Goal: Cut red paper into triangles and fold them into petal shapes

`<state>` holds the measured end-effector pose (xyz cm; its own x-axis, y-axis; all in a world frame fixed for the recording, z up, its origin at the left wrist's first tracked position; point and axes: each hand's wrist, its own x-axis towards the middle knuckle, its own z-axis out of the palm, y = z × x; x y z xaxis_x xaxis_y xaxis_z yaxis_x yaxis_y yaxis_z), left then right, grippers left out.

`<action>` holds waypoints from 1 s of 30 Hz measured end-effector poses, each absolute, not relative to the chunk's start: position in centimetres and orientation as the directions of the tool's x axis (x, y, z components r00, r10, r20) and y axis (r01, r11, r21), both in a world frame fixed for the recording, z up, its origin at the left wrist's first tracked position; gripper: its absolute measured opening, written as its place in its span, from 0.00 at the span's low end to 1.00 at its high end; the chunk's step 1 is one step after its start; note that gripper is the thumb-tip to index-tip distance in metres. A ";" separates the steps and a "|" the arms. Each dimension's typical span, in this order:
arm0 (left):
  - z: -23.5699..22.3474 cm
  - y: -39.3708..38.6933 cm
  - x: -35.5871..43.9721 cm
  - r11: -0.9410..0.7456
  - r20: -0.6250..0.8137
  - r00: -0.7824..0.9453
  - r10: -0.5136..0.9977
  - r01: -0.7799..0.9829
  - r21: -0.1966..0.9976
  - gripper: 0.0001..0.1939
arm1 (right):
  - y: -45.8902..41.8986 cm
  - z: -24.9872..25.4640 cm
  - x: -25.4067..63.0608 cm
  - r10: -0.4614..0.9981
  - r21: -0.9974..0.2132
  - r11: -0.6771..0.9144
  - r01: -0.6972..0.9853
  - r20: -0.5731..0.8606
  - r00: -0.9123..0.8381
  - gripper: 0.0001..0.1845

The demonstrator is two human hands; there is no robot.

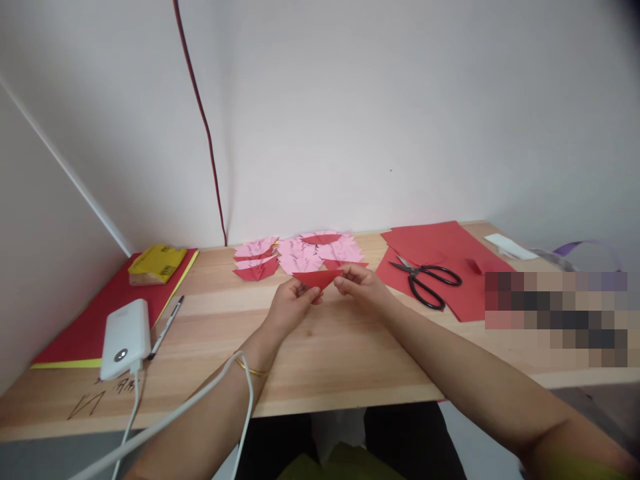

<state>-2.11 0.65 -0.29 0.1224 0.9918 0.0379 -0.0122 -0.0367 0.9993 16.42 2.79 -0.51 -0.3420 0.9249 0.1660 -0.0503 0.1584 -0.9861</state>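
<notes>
A small red piece of folded paper [314,277], triangular with its long edge up, is held between both hands over the middle of the table. My left hand [296,301] pinches its lower left part with the thumb in front. At the right corner, the thumb and fingers of my right hand [361,285] close on the paper. Just behind lie several pink cut-paper pieces [299,257] with jagged edges. Red folded pieces [256,270] rest among them.
Black-handled scissors [425,277] lie on red paper sheets [445,243] at the right. Leftward are a white power bank [126,339] with a cable, a pen [167,328], and a yellow packet [157,264] on red paper [80,333]. A white cable [190,408] crosses my left forearm.
</notes>
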 end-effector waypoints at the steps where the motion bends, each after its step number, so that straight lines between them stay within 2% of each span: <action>1: -0.3 0.6 -2.1 -0.040 0.039 0.140 0.989 -0.002 0.999 0.14 | 2.7 -0.6 16.2 0.902 -0.984 0.165 -0.068 0.179 -0.392 0.14; 4: -0.4 0.6 -2.1 -0.083 0.065 0.225 0.972 0.071 0.994 0.15 | 2.3 -1.0 15.7 0.843 -0.974 0.204 -0.096 0.224 -0.489 0.14; 7: -0.1 0.5 -2.1 -0.143 0.103 0.254 0.962 0.144 0.979 0.15 | 2.1 -1.1 15.6 0.834 -0.967 0.237 -0.092 0.251 -0.492 0.12; 11: 0.5 0.3 -1.9 -0.137 0.091 0.241 0.966 0.180 0.974 0.15 | 2.4 -0.8 15.9 0.828 -0.957 0.279 -0.083 0.284 -0.483 0.10; 15: 0.4 0.4 -2.0 -0.120 0.074 0.234 0.969 0.186 0.975 0.14 | 2.8 -0.6 16.2 0.908 -0.979 0.195 -0.059 0.203 -0.367 0.11; 18: 0.1 0.5 -2.1 -0.100 0.055 0.268 0.962 0.158 0.982 0.15 | 2.7 -0.5 16.2 0.921 -0.987 0.149 -0.061 0.161 -0.353 0.13; 22: -0.1 0.5 -2.1 -0.051 0.006 0.287 0.958 0.150 0.987 0.15 | 2.5 -0.2 16.2 0.913 -0.987 0.148 -0.064 0.162 -0.374 0.14; 30: -0.1 0.8 -2.2 -0.086 0.056 0.164 0.985 0.185 0.979 0.14 | 2.9 -0.6 16.6 0.940 -0.985 0.164 0.049 0.141 -0.311 0.15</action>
